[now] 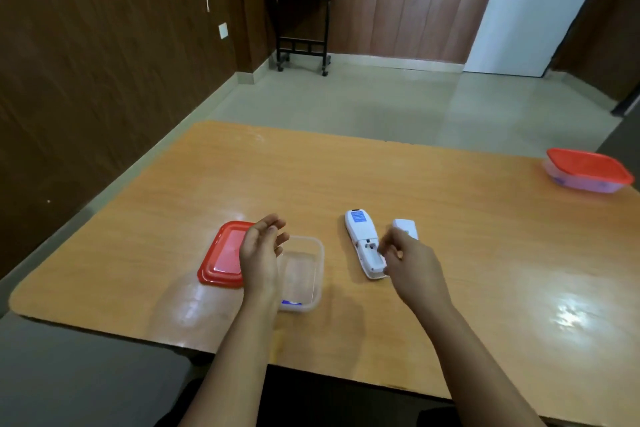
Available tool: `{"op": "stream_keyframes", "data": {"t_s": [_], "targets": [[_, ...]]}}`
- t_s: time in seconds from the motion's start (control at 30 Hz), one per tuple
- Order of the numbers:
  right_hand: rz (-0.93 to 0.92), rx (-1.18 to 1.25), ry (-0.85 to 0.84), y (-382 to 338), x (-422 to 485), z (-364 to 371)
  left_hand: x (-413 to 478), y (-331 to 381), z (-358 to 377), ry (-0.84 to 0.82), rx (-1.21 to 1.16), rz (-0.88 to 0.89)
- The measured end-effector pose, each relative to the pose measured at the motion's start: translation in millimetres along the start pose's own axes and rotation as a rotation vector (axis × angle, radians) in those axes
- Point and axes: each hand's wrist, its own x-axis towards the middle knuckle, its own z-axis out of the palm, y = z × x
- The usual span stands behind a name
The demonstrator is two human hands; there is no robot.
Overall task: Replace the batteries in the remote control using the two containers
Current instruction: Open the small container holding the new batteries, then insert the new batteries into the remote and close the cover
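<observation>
A white remote control [359, 231] lies face down in the middle of the table, its battery compartment uncovered. The white battery cover [406, 227] rests just to its right. My right hand [410, 263] is at the compartment's near end with fingertips pinched together; whether they hold a battery is hidden. An open clear container [319, 255] stands to the left, with a blue battery [291, 303] at its near wall. Its red lid [221, 262] lies beside it. My left hand [260, 253] hovers over the lid and container edge, fingers apart, holding nothing.
A second clear container with a red lid on it [588, 170] stands at the far right edge of the wooden table [485, 253]. Beyond the table are bare floor, a small black side table [301, 28] and a white door.
</observation>
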Motion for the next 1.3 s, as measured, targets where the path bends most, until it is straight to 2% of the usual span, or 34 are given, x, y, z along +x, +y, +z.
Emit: {"op": "stream_keyframes", "data": {"t_s": [0.07,0.1,0.17,0.27,0.37,0.5,0.6,0.73,0.8,0.87,0.93,1.1,1.2,1.3], "targets": [[0.104,-0.29,-0.01,16,7,0,-4,-1,6,-0.049,0.001,0.057],[0.144,-0.352,-0.04,20,10,4,-5,-1,9,-0.074,-0.002,0.082],[0.191,-0.378,-0.094,21,14,15,-8,-1,15,-0.146,-0.012,0.093],[0.178,-0.341,-0.051,16,14,26,-17,-4,24,-0.261,-0.006,0.017],[0.266,-0.029,-0.032,19,16,24,-23,-7,31,-0.322,0.063,0.015],[0.407,0.603,-0.162,10,17,10,-24,-10,35,-0.385,0.024,-0.055],[0.28,0.655,-0.224,-8,-2,-6,-25,-9,37,-0.458,-0.008,-0.168],[0.12,0.426,-0.13,-21,-36,-16,-33,-7,39,-0.67,-0.037,-0.312],[0.054,0.255,-0.079,-18,-43,-15,-37,-11,41,-0.693,-0.066,-0.312],[0.033,0.256,-0.084,-16,-42,-17,-38,-15,42,-0.663,-0.116,-0.349],[0.11,0.535,-0.112,-15,-36,-23,-36,-16,42,-0.614,-0.154,-0.382],[0.446,1.39,-0.286,-16,-26,-36,-25,-16,37,-0.534,-0.22,-0.333],[0.641,1.789,-0.398,-19,-26,-33,-22,-15,35,-0.534,-0.217,-0.299],[0.695,2.085,-0.502,-21,-29,-27,-20,-16,33,-0.538,-0.199,-0.275]]}}
